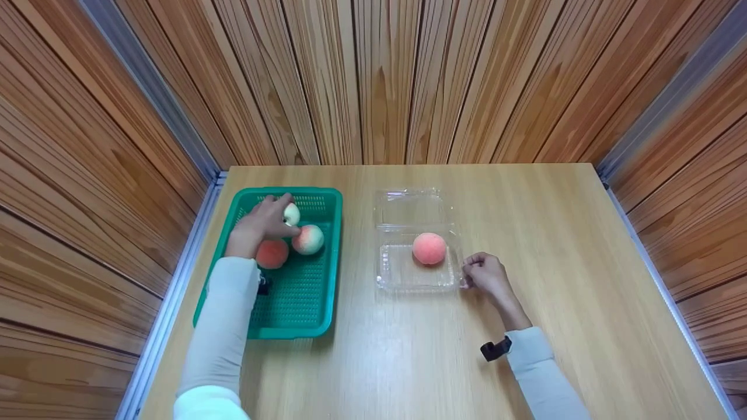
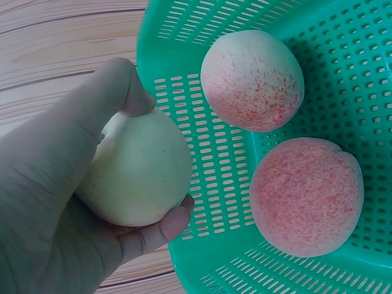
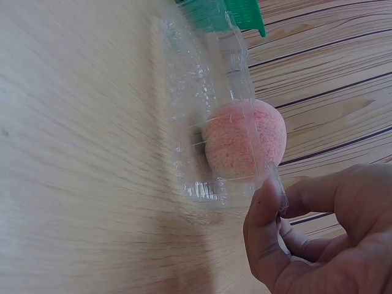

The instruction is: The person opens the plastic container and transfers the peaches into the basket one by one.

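Observation:
My left hand point(image 1: 265, 221) grips a pale cream-green peach point(image 2: 141, 168), thumb on one side and fingers curled round the other, at the far end of a green plastic basket point(image 1: 335, 262). Two more peaches are in the basket close by: a pink-and-white one point(image 1: 308, 240) and a redder one point(image 1: 272, 254). With thumb and fingers, my right hand point(image 1: 487, 274) pinches the right edge of a clear plastic clamshell box point(image 1: 397, 265). The box lies with its lid point(image 1: 411, 209) folded back, and one pink peach point(image 1: 429, 249) sits in its base.
Basket and box stand side by side on a light wooden table point(image 1: 373, 361). Wood-plank walls point(image 1: 385, 81) rise at the back and both sides, with metal rails point(image 1: 163, 326) along the table's sides. A dark wrist strap point(image 1: 496, 349) is on the right wrist.

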The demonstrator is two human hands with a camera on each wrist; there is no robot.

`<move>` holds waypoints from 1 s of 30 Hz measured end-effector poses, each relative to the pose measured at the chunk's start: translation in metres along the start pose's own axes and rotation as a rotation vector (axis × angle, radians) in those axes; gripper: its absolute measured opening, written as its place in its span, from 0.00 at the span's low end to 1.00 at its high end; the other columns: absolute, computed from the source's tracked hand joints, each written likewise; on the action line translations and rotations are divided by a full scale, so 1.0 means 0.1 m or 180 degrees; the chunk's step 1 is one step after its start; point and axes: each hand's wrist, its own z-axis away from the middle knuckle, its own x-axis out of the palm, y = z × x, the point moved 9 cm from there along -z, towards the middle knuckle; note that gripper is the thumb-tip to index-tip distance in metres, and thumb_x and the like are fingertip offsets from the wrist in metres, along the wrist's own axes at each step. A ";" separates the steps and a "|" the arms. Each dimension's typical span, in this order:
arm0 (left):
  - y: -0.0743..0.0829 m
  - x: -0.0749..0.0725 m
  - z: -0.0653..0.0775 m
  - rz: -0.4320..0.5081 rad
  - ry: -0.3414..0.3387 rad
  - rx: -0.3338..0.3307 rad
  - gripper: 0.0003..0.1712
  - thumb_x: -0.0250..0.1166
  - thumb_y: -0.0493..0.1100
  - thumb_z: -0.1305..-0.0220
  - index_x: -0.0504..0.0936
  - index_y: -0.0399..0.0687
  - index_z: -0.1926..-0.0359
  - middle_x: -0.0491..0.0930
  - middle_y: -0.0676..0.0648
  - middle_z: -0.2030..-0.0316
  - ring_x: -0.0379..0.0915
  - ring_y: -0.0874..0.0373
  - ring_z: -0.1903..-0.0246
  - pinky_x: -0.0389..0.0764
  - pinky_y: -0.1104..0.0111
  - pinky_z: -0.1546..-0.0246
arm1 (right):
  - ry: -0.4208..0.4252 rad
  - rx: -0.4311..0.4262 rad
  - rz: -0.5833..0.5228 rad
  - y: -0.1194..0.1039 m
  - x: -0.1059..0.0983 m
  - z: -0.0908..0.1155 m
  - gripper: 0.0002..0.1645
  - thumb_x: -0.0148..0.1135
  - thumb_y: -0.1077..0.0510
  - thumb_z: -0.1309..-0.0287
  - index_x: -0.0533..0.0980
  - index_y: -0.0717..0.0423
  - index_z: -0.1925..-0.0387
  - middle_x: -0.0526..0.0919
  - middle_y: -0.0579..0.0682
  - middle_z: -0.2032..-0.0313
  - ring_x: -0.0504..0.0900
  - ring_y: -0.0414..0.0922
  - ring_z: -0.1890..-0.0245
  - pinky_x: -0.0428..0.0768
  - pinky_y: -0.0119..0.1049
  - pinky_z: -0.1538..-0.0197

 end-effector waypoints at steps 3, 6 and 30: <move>-0.01 0.01 -0.01 -0.0017 -0.0018 -0.0018 0.50 0.67 0.56 0.34 0.57 0.51 0.17 0.56 0.28 0.21 0.55 0.26 0.23 0.67 0.29 0.31 | -0.0007 -0.0003 -0.0054 0.00 0.00 -0.01 0.12 0.54 0.70 0.31 0.74 0.75 0.50 0.79 0.51 0.71 0.83 0.41 0.75 0.85 0.31 0.71; -0.03 0.03 -0.02 -0.0013 -0.0042 -0.0021 0.51 0.67 0.56 0.33 0.55 0.50 0.16 0.54 0.27 0.20 0.53 0.25 0.22 0.64 0.30 0.28 | 0.0012 0.0032 -0.0041 0.01 -0.01 -0.01 0.11 0.54 0.70 0.31 0.74 0.74 0.50 0.79 0.51 0.71 0.83 0.41 0.75 0.84 0.30 0.71; -0.18 0.12 -0.07 0.0154 -0.0054 -0.0138 0.50 0.66 0.56 0.30 0.54 0.49 0.15 0.51 0.26 0.19 0.53 0.25 0.22 0.64 0.30 0.28 | 0.0056 -0.0017 0.0095 0.01 -0.01 0.00 0.12 0.55 0.69 0.32 0.76 0.73 0.51 0.80 0.50 0.72 0.81 0.40 0.75 0.84 0.31 0.71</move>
